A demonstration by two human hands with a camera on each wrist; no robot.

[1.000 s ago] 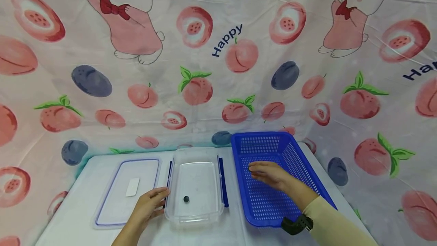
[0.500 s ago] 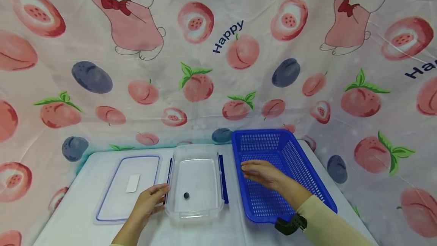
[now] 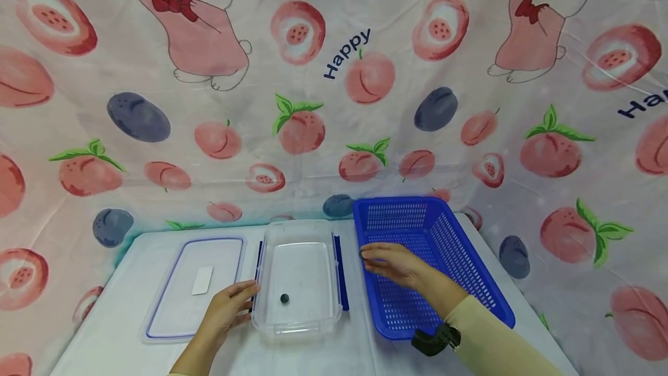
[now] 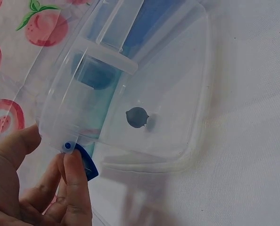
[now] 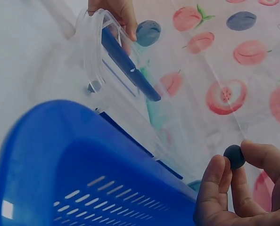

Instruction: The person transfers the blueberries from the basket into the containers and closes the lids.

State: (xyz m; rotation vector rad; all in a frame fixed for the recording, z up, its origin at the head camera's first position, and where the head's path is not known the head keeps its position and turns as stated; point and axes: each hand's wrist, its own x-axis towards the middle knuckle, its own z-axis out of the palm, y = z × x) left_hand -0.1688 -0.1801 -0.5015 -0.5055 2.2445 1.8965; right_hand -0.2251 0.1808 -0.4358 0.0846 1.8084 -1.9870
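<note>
The right hand point(image 3: 396, 264) hangs over the left wall of the blue basket point(image 3: 464, 266), at about 3 o'clock from the clear container point(image 3: 297, 274). In the right wrist view its grip is closed on a small dark ball point(image 5: 234, 156), pinched between thumb and fingertips point(image 5: 215, 172); from the head camera the ball is hidden under the hand. Being round, that ball has no long axis to speak of.

The left hand point(image 3: 229, 309) rests at the container's 9 o'clock side, thumb and fingers point(image 4: 76, 181) curled against the rim by a blue latch point(image 4: 86, 162). The container's long axis runs from 6 to 12 o'clock on the counter point(image 3: 120, 329), its open side facing up. A second dark ball point(image 3: 284, 299) lies on its floor toward the 6 o'clock end.

The lid point(image 3: 195, 286) lies flat at 9 o'clock from the container, just beside it and parallel to it, with a white label point(image 3: 202, 280) at its middle. A fruit-print cloth point(image 3: 334, 103) hangs behind.
</note>
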